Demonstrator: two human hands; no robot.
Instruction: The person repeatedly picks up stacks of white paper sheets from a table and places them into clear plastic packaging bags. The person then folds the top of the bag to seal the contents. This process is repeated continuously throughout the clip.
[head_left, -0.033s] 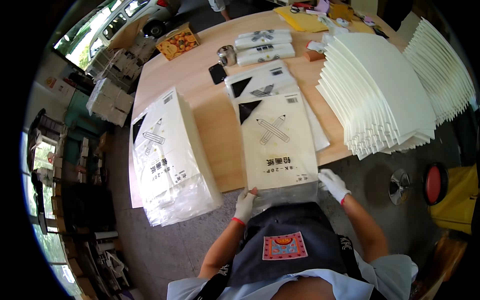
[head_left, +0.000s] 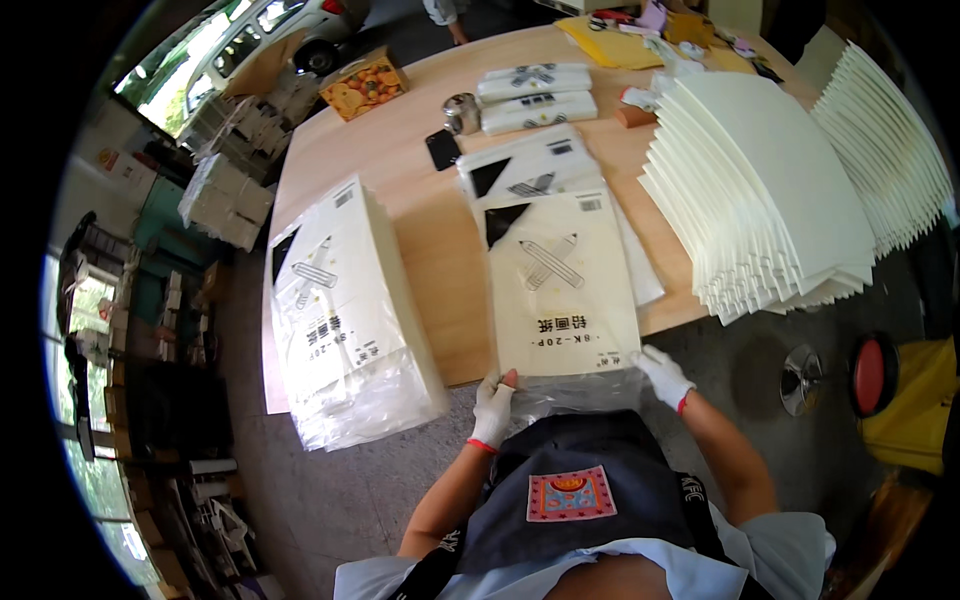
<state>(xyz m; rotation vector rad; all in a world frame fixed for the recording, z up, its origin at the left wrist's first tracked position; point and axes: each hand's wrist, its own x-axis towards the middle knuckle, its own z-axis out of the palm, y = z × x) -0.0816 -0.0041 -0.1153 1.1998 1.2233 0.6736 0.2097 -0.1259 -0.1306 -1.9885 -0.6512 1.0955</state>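
Observation:
A clear plastic bag with a pack of cream drawing paper [head_left: 562, 300] in it lies in front of me. Crossed pencils are printed on its face, and its loose clear end hangs over the table's near edge. My left hand [head_left: 492, 408], in a white glove with a red cuff, pinches the bag's lower left edge, thumb on top. At the lower right corner, my right hand [head_left: 665, 378], gloved alike, has its fingers on the bag's edge; its thumb is mostly hidden. Under the pack's far end lie more bagged packs [head_left: 540, 160].
Bagged paper is piled in a stack [head_left: 345, 300] at left. Fanned cream sheets [head_left: 760, 180] fill the right side of the wooden table [head_left: 440, 270]. Farther back are rolled printed bags [head_left: 540, 108], a metal pot [head_left: 461, 113], a black phone [head_left: 442, 150] and a fruit box [head_left: 364, 84]. A stool [head_left: 872, 372] stands right.
The whole view has shifted slightly. My right hand's fingers have come a little closer in against the bag's edge, while my left hand keeps its hold.

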